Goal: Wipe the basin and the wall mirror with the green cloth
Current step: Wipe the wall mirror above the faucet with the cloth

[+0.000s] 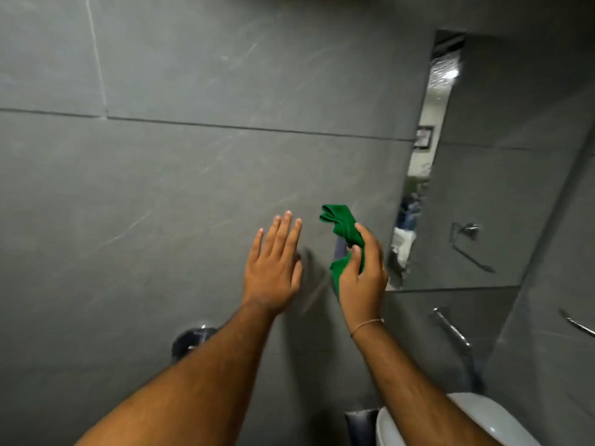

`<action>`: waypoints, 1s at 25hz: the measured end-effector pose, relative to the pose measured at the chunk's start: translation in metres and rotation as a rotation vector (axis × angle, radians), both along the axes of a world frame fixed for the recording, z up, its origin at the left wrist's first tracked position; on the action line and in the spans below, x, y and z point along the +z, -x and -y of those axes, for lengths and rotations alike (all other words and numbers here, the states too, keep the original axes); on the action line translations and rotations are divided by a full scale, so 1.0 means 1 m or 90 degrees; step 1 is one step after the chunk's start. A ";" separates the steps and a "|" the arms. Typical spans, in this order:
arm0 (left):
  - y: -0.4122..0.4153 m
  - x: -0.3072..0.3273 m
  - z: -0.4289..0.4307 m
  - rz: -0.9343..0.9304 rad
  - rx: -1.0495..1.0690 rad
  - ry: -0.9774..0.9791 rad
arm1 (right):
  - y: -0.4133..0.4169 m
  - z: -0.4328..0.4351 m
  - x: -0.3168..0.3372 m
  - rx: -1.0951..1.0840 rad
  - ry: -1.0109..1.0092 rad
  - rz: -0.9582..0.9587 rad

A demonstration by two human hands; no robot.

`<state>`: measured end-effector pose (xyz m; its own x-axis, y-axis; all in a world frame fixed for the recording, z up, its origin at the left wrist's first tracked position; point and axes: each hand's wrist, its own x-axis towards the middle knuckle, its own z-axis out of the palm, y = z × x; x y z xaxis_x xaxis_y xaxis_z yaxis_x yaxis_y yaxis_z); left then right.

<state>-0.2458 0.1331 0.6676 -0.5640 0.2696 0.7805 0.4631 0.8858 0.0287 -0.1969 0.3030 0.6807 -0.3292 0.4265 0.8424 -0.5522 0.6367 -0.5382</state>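
Head view: R hand pinches the green cloth between thumb and fingers, bunched, one end sticking up, other end hanging behind the palm. L hand empty, fingers spread flat, raised in front of the grey tiled wall; contact w/ wall can't be told. Hands near each other, not touching.

Wall mirror sits just R of the cloth hand, seen at a steep angle. White basin low R, mostly cut off by frame edge and R forearm.

Risks (judgement only):
- Cloth is wadded, so little flat face; likely streaks on glass unless it gets opened out w/ the L hand.
- Grip is a light pinch; the loose end could slip or drop toward basin.
- Towel ring and a chrome bar sit close to the wiping area; a dangling corner could snag there.
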 end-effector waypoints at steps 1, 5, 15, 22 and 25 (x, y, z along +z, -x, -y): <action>0.005 0.013 -0.014 -0.024 -0.011 0.009 | -0.002 -0.012 0.010 -0.011 0.023 -0.025; 0.028 0.060 -0.088 -0.055 -0.039 0.042 | 0.006 -0.077 0.011 -0.027 0.123 -0.067; 0.126 0.167 -0.214 -0.206 -0.018 0.079 | 0.114 -0.187 -0.090 -0.119 -0.198 0.206; 0.147 0.151 -0.228 -0.332 0.031 0.053 | 0.149 -0.232 -0.184 -0.384 -0.306 0.162; 0.149 0.150 -0.228 -0.342 0.021 0.052 | 0.165 -0.239 -0.149 -0.388 -0.299 0.105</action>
